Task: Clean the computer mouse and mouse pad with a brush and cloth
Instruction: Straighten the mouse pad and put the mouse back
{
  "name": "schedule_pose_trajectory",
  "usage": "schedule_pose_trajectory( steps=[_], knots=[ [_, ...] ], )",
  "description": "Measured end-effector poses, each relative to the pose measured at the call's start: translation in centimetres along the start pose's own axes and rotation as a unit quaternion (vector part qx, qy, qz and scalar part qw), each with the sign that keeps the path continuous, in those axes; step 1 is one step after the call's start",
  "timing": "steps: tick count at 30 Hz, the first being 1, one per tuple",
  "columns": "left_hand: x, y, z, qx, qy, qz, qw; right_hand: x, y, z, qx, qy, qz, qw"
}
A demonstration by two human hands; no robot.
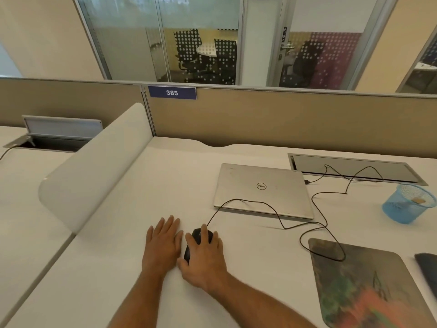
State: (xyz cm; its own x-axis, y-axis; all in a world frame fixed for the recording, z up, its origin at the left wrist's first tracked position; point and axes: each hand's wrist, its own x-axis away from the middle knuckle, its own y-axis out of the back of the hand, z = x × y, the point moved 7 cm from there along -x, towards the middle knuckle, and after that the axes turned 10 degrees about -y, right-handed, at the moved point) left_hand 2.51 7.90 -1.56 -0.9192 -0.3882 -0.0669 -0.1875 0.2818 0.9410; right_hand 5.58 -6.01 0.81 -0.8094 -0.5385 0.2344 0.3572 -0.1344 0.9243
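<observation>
A black wired computer mouse (195, 235) lies on the white desk near the front centre. My right hand (205, 258) rests on top of it, fingers curled over its back, hiding most of it. Flat on the desk just left of the mouse lies my left hand (163, 245), fingers together and holding nothing. The mouse's black cable (314, 223) loops right across the desk and over a corner of the mouse pad (361, 285), a multicoloured pad at the lower right. A dark cloth-like thing (428, 268) shows at the right edge. No brush is visible.
A closed silver laptop (262, 190) lies behind the mouse. A blue mesh cup (406, 203) stands at the right. A cable hatch (354, 168) is set in the desk's back right. A white curved divider (94, 166) runs along the left, and a beige partition (283, 117) closes the back.
</observation>
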Motion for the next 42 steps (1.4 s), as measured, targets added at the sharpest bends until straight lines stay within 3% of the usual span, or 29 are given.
schedule_pose_trajectory(
  steps=[16, 28, 36, 42],
  knots=[
    [0.0, 0.1, -0.2, -0.002, 0.001, -0.004, 1.0, -0.3, 1.1, -1.8, -0.108, 0.007, -0.078, 0.991],
    [-1.1, 0.3, -2.9, -0.018, 0.061, -0.021, 0.998, 1.3, 8.6, -13.1, -0.18, -0.05, -0.191, 0.964],
    [-2.9, -2.0, -12.2, 0.021, -0.056, -0.03, 0.998, 2.2, 15.4, -24.1, -0.167, -0.122, -0.269, 0.941],
    [-3.1, -4.9, -21.1, 0.043, -0.162, -0.019, 0.986, 3.5, 16.7, -31.4, -0.137, -0.192, -0.27, 0.934]
  ],
)
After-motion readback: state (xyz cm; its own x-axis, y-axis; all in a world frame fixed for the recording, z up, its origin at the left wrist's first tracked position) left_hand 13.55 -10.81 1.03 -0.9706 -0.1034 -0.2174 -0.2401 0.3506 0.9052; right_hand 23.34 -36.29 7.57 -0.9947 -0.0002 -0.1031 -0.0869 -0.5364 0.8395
